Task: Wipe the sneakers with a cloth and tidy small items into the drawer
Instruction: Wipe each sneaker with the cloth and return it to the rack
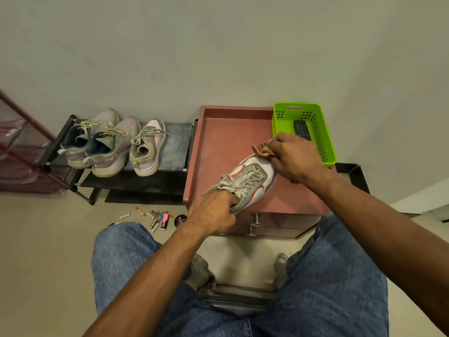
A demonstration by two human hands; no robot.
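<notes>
A white, grey and red sneaker (247,181) lies tilted on the reddish cabinet top (223,142). My left hand (213,212) grips it at the heel opening, fingers tucked inside. My right hand (295,158) holds a brownish patterned cloth (263,150) against the sneaker's toe. Three more sneakers (109,147) stand on a low black shoe rack (175,147) to the left. Small items (158,218) lie scattered on the floor: batteries, a pink highlighter, a round tin. Two drawers with metal handles (256,223) sit closed below the cabinet top.
A green plastic basket (325,142) with a black remote (301,128) stands at the cabinet's back right. A red wire frame (21,147) is at far left. A black stand (352,171) sits right of the cabinet. My knees in jeans flank a stool.
</notes>
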